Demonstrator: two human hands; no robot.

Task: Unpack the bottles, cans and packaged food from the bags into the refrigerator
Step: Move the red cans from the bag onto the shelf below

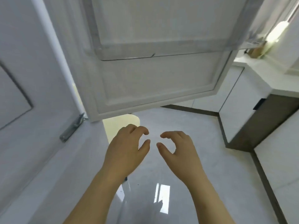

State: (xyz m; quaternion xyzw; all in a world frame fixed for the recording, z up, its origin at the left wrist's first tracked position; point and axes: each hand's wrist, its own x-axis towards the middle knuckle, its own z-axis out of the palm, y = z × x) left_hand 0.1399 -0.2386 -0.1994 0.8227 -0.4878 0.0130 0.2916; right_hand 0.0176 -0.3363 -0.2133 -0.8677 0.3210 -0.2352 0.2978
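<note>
Two hands are in view, one left hand (127, 147) and one right hand (178, 147), side by side. Beyond and above both hands is one refrigerator door (153, 81), which carries one clear door shelf (161, 47). One metal hinge bracket (72, 126) is to the left of the left hand. One pale yellow object (119, 122), too hidden to identify, lies just beyond the left hand. Well to the right of the right hand is one white counter (262, 75) with one brownish item (256, 52) on it and one black handle (258, 104) below
</note>
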